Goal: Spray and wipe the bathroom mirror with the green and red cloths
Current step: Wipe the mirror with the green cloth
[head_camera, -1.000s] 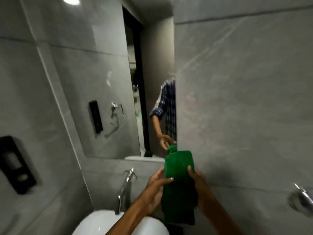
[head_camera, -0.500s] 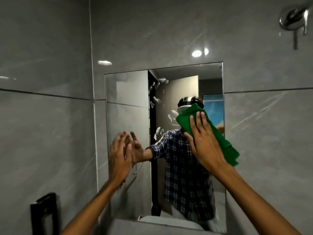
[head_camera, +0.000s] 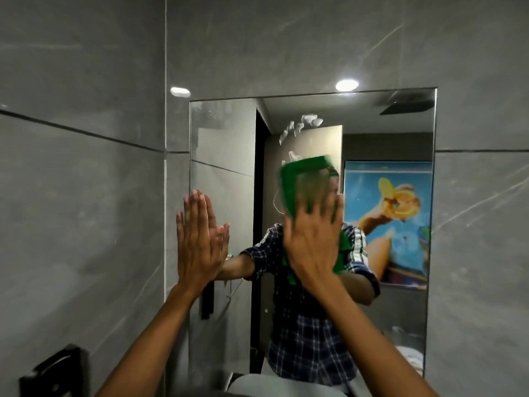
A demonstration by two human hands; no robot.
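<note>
Both hands are raised against the bathroom mirror. The left hand lies flat with its fingers straight and together, palm on the glass at the mirror's left edge, holding nothing. The right hand is spread wide, fingers apart, pressing the green cloth onto the glass near the middle of the mirror; the hand and cloth are blurred.

The green cloth is a bright, solid green. Its upper part shows above and to the left of the fingertips as a folded, roughly square edge, and a smaller strip of it shows below the palm. How it is folded cannot be told through the blur.

White blobs of foam sit on the glass above the cloth, in a loose trail running down and to the left toward the cloth's top edge. The rest of the glass looks clear, with faint smears near the upper left corner.

The mirror is a frameless upright rectangle set in a grey tiled wall. A black wall fixture sits at the lower left, and the pale rim of a basin shows below the mirror; what it holds is out of view.
</note>
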